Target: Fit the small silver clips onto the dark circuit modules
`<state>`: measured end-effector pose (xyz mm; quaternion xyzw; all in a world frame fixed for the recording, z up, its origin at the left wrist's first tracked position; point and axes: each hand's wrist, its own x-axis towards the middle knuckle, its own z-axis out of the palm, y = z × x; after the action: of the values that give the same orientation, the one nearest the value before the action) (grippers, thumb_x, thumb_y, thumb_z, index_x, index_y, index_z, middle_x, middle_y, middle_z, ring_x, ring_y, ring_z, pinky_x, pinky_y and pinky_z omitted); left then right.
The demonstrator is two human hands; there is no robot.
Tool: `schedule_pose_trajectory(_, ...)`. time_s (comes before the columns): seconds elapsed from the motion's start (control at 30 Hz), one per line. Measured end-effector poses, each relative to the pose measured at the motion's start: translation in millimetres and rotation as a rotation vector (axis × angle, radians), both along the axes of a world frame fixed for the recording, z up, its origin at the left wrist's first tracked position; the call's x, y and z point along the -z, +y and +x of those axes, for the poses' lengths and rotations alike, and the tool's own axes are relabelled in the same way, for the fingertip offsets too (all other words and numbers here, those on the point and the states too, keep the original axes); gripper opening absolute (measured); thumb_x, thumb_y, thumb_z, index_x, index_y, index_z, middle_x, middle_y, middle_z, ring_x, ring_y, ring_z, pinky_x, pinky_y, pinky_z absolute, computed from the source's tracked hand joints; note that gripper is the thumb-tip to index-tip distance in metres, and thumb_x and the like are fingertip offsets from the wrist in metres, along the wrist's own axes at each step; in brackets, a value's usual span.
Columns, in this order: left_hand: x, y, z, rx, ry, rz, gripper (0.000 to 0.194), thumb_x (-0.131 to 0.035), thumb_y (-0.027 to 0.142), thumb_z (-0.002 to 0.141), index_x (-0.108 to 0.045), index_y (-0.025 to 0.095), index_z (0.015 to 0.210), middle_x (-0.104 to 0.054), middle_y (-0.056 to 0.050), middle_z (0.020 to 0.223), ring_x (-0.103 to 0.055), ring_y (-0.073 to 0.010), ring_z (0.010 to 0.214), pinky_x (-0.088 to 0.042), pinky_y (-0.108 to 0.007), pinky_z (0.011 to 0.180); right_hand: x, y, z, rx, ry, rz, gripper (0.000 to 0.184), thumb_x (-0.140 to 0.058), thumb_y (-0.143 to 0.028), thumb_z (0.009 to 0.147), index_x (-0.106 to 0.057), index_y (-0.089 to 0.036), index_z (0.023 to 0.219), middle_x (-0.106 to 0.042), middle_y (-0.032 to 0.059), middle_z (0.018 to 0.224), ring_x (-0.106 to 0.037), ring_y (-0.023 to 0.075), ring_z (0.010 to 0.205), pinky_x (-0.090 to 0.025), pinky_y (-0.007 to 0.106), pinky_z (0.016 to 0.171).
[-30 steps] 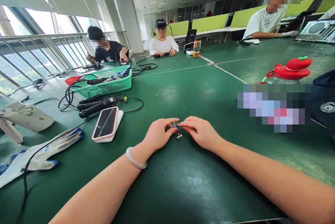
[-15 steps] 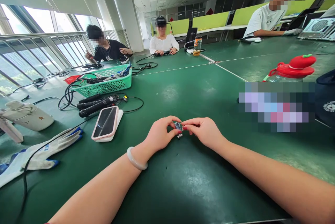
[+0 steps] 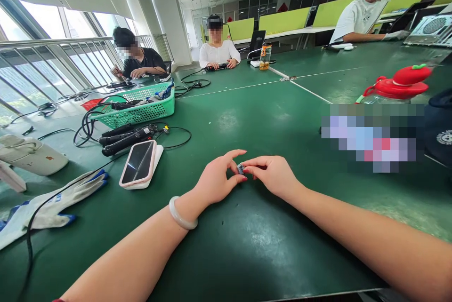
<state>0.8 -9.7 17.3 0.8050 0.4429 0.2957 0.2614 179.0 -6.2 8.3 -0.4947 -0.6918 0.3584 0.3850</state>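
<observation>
My left hand (image 3: pixel 217 179) and my right hand (image 3: pixel 273 175) meet fingertip to fingertip just above the green table (image 3: pixel 247 245). Between them they pinch a tiny blue-grey electronic part (image 3: pixel 240 168). The left thumb and a finger close on its left side while the index finger lifts above it. The right thumb and index finger close on its right side. A pale bangle (image 3: pixel 181 215) sits on my left wrist.
A phone in a pink case (image 3: pixel 138 164) lies left of my hands, with black tools and cables (image 3: pixel 125 136) and a green basket (image 3: pixel 136 107) behind it. White-and-blue gloves (image 3: pixel 52 205) lie at the left. A red-lidded bottle (image 3: pixel 397 86) stands right. Three other people sit at the far side.
My hands have drawn closer on the small part and lifted it slightly. The second tiny piece that lay on the table beneath it is no longer visible. The view shifted a little.
</observation>
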Motion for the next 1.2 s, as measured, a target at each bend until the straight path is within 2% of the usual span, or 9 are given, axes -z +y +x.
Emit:
schedule_pose_trajectory(0.37,2.1,0.5,-1.9,0.038,0.031,0.047,0.053,-0.061,0.022,0.079,-0.046,0.027,0.129,-0.061,0.003,0.076,-0.059,-0.016,0.083,-0.043,-0.034,0.089,0.9,-2.2,0.1,-0.035,-0.049,0.105,0.014,-0.062,-0.025,0.076,-0.075,-0.026,0.083,-0.075,-0.0011,0.084,-0.068,0.0171,0.076,-0.052,0.031,0.076)
schedule_pose_trajectory(0.9,0.3,0.0,-3.6,0.062,0.105,0.131,0.046,-0.057,0.018,0.081,-0.048,0.03,0.125,-0.061,0.002,0.081,-0.056,-0.0158,0.083,-0.044,-0.034,0.083,0.0,-1.8,0.4,-0.032,-0.081,0.026,0.014,-0.063,-0.03,0.077,-0.073,-0.023,0.072,-0.072,-0.0009,0.074,-0.063,0.0148,0.067,-0.047,0.027,0.065)
schedule_pose_trajectory(1.2,-0.2,-1.8,-4.1,0.08,0.106,0.136,0.046,-0.057,0.017,0.081,-0.048,0.028,0.124,-0.062,0.001,0.084,-0.056,-0.0162,0.084,-0.044,-0.036,0.086,2.9,-0.5,1.3,-0.039,-0.109,0.089,0.016,-0.061,-0.03,0.079,-0.071,-0.022,0.069,-0.07,-0.0004,0.07,-0.059,0.0141,0.062,-0.044,0.027,0.061)
